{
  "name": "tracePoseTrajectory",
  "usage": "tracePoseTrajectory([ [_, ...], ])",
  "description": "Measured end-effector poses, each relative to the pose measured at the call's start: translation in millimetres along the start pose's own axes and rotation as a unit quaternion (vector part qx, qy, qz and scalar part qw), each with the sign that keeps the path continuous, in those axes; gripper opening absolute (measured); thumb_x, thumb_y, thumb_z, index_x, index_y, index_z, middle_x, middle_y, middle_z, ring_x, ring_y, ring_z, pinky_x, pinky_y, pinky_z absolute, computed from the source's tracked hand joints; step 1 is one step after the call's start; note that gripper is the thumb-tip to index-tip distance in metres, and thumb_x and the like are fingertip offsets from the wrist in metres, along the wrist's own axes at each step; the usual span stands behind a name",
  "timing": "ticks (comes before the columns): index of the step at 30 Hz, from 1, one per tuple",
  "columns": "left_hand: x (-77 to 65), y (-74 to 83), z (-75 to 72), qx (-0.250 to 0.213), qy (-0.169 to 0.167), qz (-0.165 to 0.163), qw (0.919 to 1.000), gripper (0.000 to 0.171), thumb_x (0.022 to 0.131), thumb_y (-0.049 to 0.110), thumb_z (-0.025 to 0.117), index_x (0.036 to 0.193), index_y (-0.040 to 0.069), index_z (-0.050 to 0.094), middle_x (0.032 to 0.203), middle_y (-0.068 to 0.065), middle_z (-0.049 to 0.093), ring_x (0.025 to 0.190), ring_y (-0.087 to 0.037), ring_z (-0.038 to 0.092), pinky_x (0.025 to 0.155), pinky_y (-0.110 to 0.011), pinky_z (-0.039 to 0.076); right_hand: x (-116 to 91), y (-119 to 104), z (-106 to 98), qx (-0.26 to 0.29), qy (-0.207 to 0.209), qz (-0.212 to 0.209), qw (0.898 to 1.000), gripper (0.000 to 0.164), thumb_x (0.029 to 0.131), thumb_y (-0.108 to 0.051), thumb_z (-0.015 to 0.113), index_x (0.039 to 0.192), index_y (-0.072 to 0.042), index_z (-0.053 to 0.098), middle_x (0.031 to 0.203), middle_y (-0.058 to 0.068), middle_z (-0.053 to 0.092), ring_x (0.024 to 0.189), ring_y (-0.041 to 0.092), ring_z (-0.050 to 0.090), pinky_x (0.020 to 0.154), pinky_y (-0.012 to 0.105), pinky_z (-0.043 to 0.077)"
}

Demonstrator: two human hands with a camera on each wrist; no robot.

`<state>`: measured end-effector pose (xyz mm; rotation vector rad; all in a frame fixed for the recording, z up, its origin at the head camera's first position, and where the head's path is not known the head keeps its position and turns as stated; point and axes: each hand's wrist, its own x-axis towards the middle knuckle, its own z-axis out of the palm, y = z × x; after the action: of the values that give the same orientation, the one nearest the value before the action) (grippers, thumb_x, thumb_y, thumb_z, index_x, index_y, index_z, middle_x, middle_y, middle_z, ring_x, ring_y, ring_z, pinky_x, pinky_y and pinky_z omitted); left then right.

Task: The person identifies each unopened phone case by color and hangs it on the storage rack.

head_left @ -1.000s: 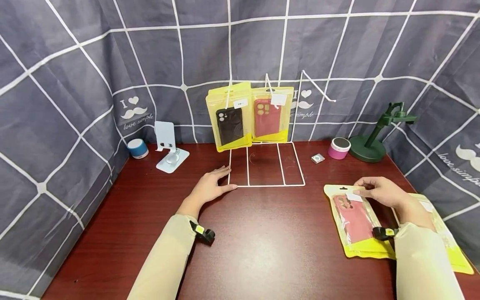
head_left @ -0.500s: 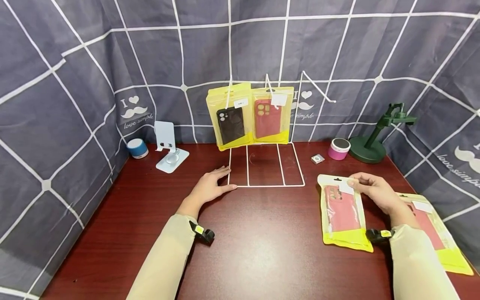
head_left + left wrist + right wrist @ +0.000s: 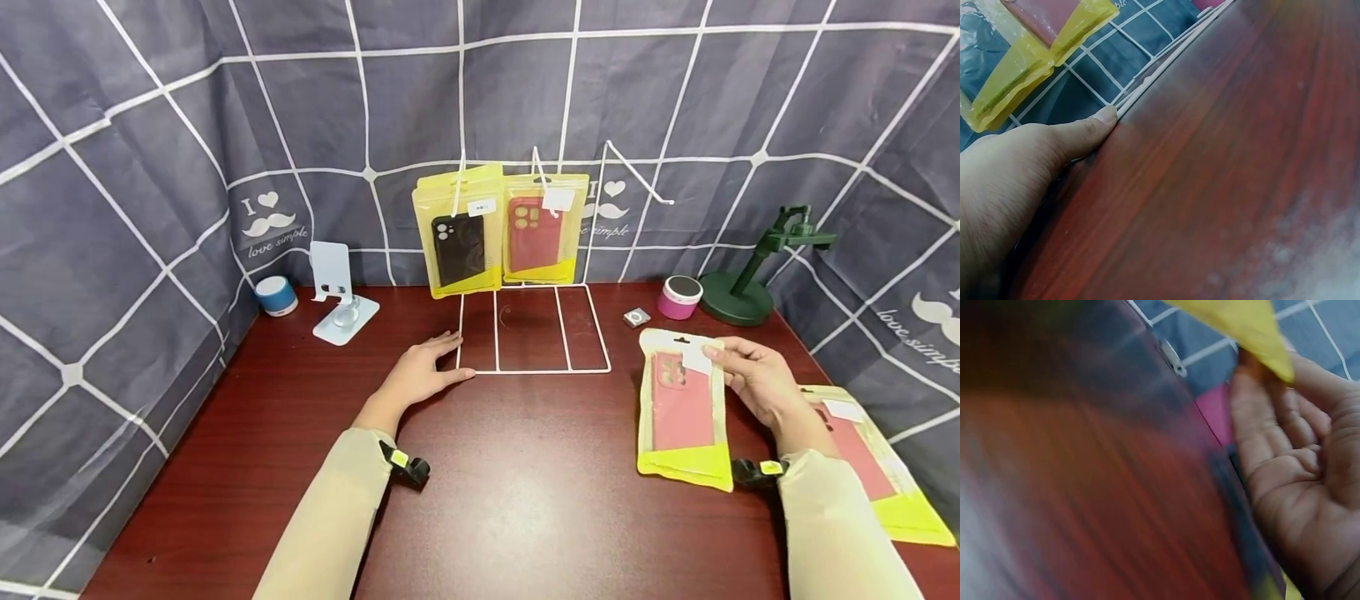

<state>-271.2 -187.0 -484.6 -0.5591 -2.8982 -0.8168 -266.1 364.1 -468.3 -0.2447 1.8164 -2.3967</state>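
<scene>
My right hand (image 3: 757, 383) pinches the upper right edge of a yellow-edged clear pouch with a pinkish-red phone case (image 3: 682, 408) inside, near its white label. In the right wrist view, thumb and fingers meet at the pouch's yellow corner (image 3: 1241, 322). My left hand (image 3: 416, 379) lies with extended fingers at the left front corner of a white wire display rack (image 3: 551, 372); in the left wrist view its thumb (image 3: 1094, 128) touches the wire. From the rack's hooks hang pouches with a black phone case (image 3: 459, 254) and a red phone case (image 3: 534, 242).
Another pouched red phone case (image 3: 862, 450) lies at the table's right edge. Along the back stand a blue speaker (image 3: 276, 296), a white phone stand (image 3: 341, 308), a small silver player (image 3: 636, 317), a pink speaker (image 3: 678, 298) and a green stand (image 3: 738, 292). The rack's right hook (image 3: 641, 175) is bare.
My right hand has lifted the pouched red phone case off the other pouch and moved it left and away from me, turning it more upright. The left hand has stayed at the rack.
</scene>
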Motion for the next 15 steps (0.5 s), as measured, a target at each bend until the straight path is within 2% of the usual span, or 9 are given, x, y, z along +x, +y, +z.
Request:
tracePoseTrajectory([
  [4, 0.3, -1.2, 1.9, 0.002, 0.001, 0.004, 1.0, 0.084, 0.085, 0.068, 0.066, 0.15, 0.017, 0.051, 0.155, -0.003, 0.045, 0.145, -0.02, 0.037, 0.117, -0.045, 0.032, 5, -12, 27, 0.029, 0.017, -0.038, 0.999, 0.02, 0.098, 0.006, 0.058, 0.104, -0.002, 0.075, 0.089, 0.005, 0.074, 0.081, 0.015, 0.071, 0.071, 0.029, 0.06],
  [7, 0.1, -1.5, 2.6, 0.002, 0.0, 0.002, 1.0, 0.084, 0.085, 0.069, 0.066, 0.15, 0.018, 0.051, 0.155, -0.002, 0.044, 0.145, -0.019, 0.037, 0.117, -0.045, 0.032, 9, -24, 53, 0.022, 0.018, -0.072, 0.997, 0.017, 0.096, 0.007, 0.061, 0.103, 0.001, 0.075, 0.084, 0.007, 0.073, 0.076, 0.016, 0.07, 0.068, 0.028, 0.06],
  [11, 0.5, -1.8, 1.9, -0.001, 0.001, 0.0, 1.0, 0.084, 0.084, 0.069, 0.067, 0.149, 0.018, 0.051, 0.155, -0.002, 0.045, 0.145, -0.019, 0.037, 0.117, -0.044, 0.032, 16, -43, 92, 0.03, -0.013, -0.135, 0.99, 0.015, 0.094, 0.013, 0.061, 0.102, 0.007, 0.072, 0.086, 0.008, 0.074, 0.075, 0.015, 0.069, 0.069, 0.025, 0.059],
  [15, 0.9, -1.4, -0.8, 0.002, 0.001, 0.007, 1.0, 0.084, 0.085, 0.068, 0.067, 0.149, 0.015, 0.052, 0.155, -0.004, 0.045, 0.145, -0.021, 0.037, 0.117, -0.045, 0.032, 22, -62, 134, 0.04, -0.043, -0.204, 0.977, 0.016, 0.09, 0.019, 0.06, 0.1, 0.011, 0.069, 0.085, 0.011, 0.074, 0.074, 0.015, 0.068, 0.069, 0.023, 0.057],
])
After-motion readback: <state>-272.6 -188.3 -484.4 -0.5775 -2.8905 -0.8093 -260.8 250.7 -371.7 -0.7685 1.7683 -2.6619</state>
